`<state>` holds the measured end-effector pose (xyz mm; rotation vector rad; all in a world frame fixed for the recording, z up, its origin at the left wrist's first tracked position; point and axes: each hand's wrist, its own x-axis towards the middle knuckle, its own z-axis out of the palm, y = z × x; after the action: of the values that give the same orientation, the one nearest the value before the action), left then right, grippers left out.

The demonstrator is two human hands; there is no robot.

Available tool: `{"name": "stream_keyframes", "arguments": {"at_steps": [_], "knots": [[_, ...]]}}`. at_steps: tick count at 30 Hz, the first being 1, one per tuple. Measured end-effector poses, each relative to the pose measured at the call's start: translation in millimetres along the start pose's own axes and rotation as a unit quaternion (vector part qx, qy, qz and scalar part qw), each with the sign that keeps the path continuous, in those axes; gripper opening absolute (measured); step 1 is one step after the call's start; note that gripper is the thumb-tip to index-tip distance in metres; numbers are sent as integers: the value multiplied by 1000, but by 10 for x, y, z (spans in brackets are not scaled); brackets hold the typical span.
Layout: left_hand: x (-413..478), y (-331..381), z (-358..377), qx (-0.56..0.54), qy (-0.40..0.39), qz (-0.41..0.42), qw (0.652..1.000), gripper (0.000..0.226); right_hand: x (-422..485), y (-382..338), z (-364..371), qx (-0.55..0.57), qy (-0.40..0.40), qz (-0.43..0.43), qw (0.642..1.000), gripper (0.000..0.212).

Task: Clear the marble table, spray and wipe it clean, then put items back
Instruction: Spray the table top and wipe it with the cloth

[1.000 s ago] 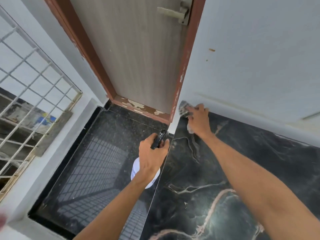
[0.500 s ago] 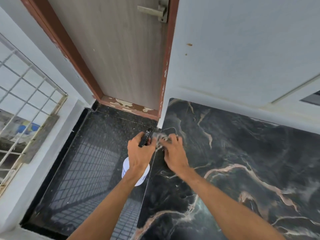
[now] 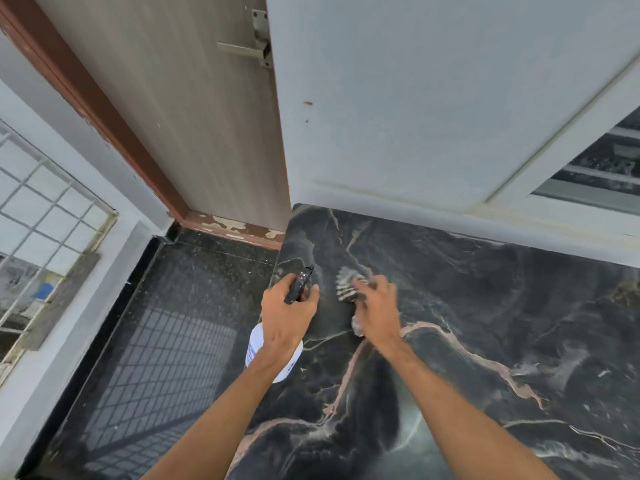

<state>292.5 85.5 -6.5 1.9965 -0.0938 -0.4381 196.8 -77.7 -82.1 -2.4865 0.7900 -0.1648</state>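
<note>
Two hands busy: left hand [image 3: 287,317] grips spray bottle [image 3: 277,355] at table [image 3: 485,323] edge; right hand [image 3: 375,313], clutching cloth [image 3: 348,289], I see back from far corner; wiping continues.

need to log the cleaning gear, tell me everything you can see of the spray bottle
The spray bottle has a rounded white body, plastic by the look, with small bluish print on its side that is too small to read. Its black trigger head juts out above the fingers and points away from the person. The left hand grips it round the neck, hiding that part. The body hangs below the hand at the left edge of the marble table; whether it touches the marble cannot be told.
</note>
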Motion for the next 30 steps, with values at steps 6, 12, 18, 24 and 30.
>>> {"name": "stream_keyframes", "arguments": {"at_steps": [6,12,18,24,30], "knots": [[-226,277,804,6,-14,4,1000,28,-49,855,-503,-37,48,109,992,45],[-365,465,1604,14,-26,4,1000,27,111,1836,-964,2,97,193,977,43],[-343,634,2102,35,-20,25,999,33,748,1666,-886,-36,25,-14,999,50],[-248,744,2296,59,-4,26,998,35,1176,1741,-972,-22,38,72,996,51],[-253,776,2437,75,-9,24,997,29,973,2364,-1255,-27,75,80,994,51]]}}
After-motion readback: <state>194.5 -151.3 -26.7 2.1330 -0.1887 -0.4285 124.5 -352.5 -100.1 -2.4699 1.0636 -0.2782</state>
